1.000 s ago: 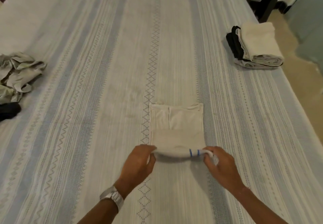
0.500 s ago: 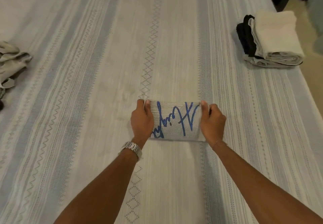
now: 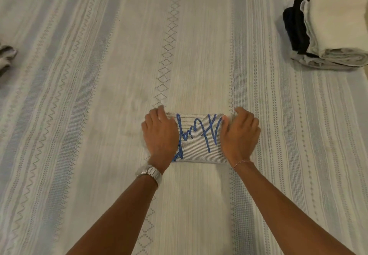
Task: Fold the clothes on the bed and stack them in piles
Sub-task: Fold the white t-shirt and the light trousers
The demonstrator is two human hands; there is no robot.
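step: looks like the last fold on this one is done, just getting flattened and squared up now

garment: the small folded garment (image 3: 199,138), pale with blue script across it, sits mid-bed on the striped bedspread (image 3: 99,95), right between the two hands

left hand: left hand (image 3: 159,133) is on the garment's left end, fingers (image 3: 157,113) together and bent down over the far corner. Pressing or pinching? Honestly can't tell from here

right hand: right hand (image 3: 240,133) mirrors it on the right end, fingers (image 3: 242,112) close together and curled over the far corner, thumb side on the cloth. Same deal, grip or just a press is unclear

next move: my guess is it needs picking up from both ends, kept flat so the fold doesn't spring open, and carried to the folded pile (image 3: 330,29) far right

edges: that pile sits close to the bed's right edge, so I'd set it down square on top, not hanging outward

open room: plenty of bare bedspread between garment and pile, nothing in the way. Unfolded clothes (image 3: 7,56) peek in at the far left, well apart
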